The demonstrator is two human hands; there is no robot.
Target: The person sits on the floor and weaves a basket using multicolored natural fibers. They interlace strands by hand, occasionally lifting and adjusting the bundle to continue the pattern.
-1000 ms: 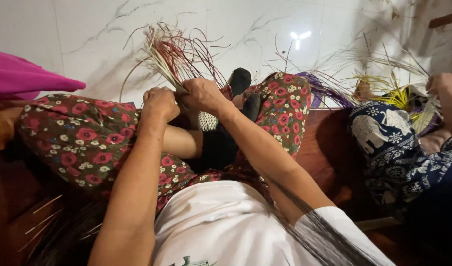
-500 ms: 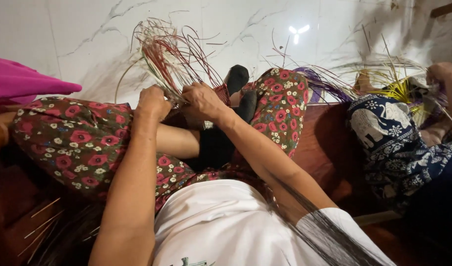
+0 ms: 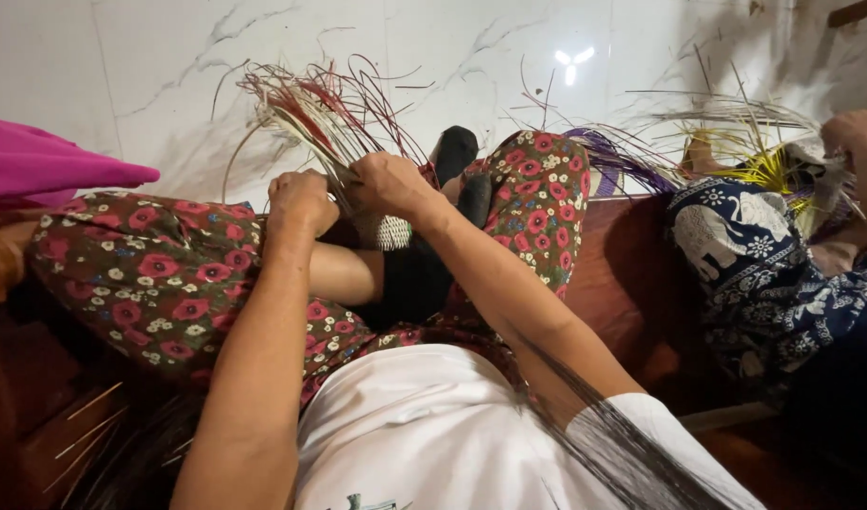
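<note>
A half-woven basket [image 3: 392, 232] of pale cane sits between my knees, its loose red, white and dark strands [image 3: 312, 115] fanning upward. My left hand [image 3: 301, 200] is closed on the strands at the left of the bundle. My right hand [image 3: 388, 184] grips the strands just beside it, fingers curled around them. Both hands touch the weave above my lap. My legs in dark red floral trousers [image 3: 159, 274] frame the work, and a black sock [image 3: 452, 151] shows behind my right hand.
A white marble wall [image 3: 150, 66] stands close ahead. At right another person in blue patterned cloth [image 3: 764, 255] handles yellow and purple strands [image 3: 736, 156]. A pink cloth [image 3: 46, 165] lies at left. Loose cane sticks [image 3: 84, 439] rest on the dark wooden floor.
My hands have stayed on the strand bundle with small shifts of the fingers; the fanned strands have swung slightly. The view has tilted a little.
</note>
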